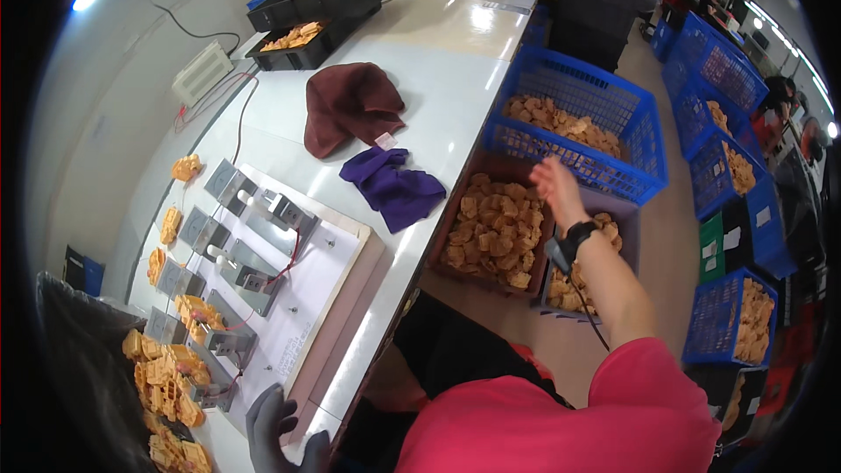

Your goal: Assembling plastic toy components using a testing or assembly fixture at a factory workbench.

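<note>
Looking down from my head camera, my right hand [554,182] hangs blurred above the brown tray of orange plastic parts [492,229], near the blue basket [578,123] of the same parts; its fingers look loosely spread and pinch nothing. My left hand [279,434], in a grey glove, rests at the near edge of the white fixture board [337,254], fingers spread, holding nothing. Loose orange parts [162,377] lie heaped just left of it. A brown cloth [350,105] and a purple cloth [394,188] lie on the table.
</note>
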The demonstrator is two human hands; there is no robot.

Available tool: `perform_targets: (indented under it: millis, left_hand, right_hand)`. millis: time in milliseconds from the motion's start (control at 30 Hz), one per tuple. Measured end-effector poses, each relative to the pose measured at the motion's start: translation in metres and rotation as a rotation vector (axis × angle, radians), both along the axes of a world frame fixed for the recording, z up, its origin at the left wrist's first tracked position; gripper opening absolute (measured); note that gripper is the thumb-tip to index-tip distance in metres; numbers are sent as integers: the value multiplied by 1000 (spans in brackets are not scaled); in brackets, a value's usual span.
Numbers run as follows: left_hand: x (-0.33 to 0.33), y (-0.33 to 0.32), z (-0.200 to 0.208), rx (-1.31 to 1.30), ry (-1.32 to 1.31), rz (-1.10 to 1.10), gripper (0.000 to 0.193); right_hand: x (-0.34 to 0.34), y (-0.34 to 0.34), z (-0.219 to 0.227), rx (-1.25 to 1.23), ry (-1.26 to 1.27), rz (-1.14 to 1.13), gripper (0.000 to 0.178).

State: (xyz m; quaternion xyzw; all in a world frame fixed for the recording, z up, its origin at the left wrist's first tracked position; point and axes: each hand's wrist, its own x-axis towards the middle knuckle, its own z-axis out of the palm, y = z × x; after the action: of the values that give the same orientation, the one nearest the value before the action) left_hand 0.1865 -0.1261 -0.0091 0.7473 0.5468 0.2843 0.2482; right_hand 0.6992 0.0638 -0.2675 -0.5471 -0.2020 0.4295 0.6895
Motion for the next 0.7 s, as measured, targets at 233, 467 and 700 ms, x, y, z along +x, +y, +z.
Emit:
perform_targets:
  millis: [233, 467, 700]
  left_hand:
    - [-48, -43, -36, -59, -167, 465, 46]
    - [-98, -71, -93, 219, -309, 861, 31]
    - [-110, -47, -116, 419, -122, 969, 30]
  right_hand:
    - [-159, -58, -25, -243, -179, 534, 31]
    - [-235, -71, 97, -103, -342, 1405, 29]
    - [-322, -78, 193, 221, -718, 1609, 20]
